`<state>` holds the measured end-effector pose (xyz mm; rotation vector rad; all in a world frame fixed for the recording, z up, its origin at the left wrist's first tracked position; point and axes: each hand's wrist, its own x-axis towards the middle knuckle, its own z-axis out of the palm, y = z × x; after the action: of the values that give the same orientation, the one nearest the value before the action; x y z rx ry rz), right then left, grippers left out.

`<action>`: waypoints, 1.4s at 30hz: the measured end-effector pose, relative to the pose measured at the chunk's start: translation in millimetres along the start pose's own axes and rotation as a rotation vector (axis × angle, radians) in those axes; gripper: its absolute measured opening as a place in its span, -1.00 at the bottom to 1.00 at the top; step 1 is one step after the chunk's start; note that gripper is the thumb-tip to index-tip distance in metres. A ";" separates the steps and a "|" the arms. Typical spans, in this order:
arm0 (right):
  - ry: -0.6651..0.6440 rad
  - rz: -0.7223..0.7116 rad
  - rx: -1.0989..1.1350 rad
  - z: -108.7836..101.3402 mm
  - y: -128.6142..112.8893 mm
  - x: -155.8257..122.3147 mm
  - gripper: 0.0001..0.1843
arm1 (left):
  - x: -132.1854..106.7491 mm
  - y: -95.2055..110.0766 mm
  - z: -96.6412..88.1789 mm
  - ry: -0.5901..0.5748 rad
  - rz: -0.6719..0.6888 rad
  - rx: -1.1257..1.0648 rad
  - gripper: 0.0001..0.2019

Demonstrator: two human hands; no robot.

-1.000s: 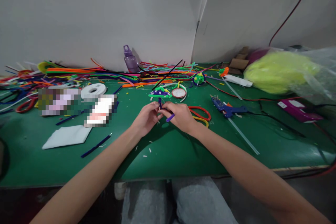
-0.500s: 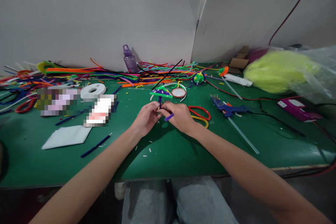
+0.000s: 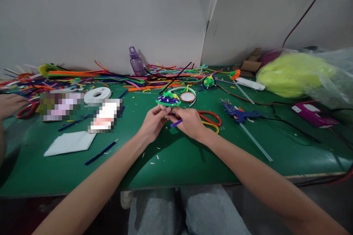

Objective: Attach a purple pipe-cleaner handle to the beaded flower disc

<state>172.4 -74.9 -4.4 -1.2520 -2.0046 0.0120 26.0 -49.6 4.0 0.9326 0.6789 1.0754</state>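
Editor: Moved since the earlier frame?

Photographer: At the far left of the green bench (image 3: 179,169), a co-worker's hand (image 3: 12,105) has entered, well apart from the grip. Nearer, the domed purple-and-green piece (image 3: 168,99) has tipped toward the wearer and settled lower, its dotted top showing; the dark stem beneath it is now hidden.

Editor: Meaning what?

Photographer: In my judgement, the piece is being turned, not released; any work underneath is out of sight.

Editor: And the grip?

Photographer: Left hand (image 3: 154,122) pinched at the piece's near rim, right hand (image 3: 191,122) curled around a purple rod (image 3: 176,123). The piece sits directly above both sets of fingertips; whether the rod joins it, I cannot tell.

Editor: Around them?

Photographer: Well right of the grip, a blue glue gun (image 3: 238,114); just beyond, a round dish (image 3: 188,97); nearer the wearer, white scraps (image 3: 157,157).
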 end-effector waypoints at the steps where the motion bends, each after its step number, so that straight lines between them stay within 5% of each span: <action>1: -0.006 -0.004 0.004 0.1 0.4 -0.1 -0.78 | 0.0 -0.2 -0.2 0.005 0.002 0.008 -0.84; 7: -0.024 0.045 0.245 -1.6 2.6 1.2 -0.72 | 0.9 0.7 -1.4 0.036 0.048 0.041 -0.84; 13: -0.078 0.248 0.544 -2.8 -1.5 5.3 -0.75 | 1.6 0.7 -4.1 0.102 0.148 0.107 -0.86; 18: -0.054 0.319 0.608 -1.9 -2.2 7.1 -0.83 | 2.1 -1.6 -4.9 0.102 0.158 0.115 -0.85; 29: -0.064 0.438 0.928 6.8 -1.8 10.1 -0.83 | 6.6 -6.3 -7.2 0.027 0.043 -0.071 -0.89; 42: -0.310 0.506 1.315 1.7 -5.0 11.0 -0.73 | 5.1 -5.0 -8.1 -0.055 -0.105 -0.114 -0.82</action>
<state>164.9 -68.4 2.9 -0.7875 -1.2924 1.5532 23.1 -43.2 -4.3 0.8164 0.6078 0.9813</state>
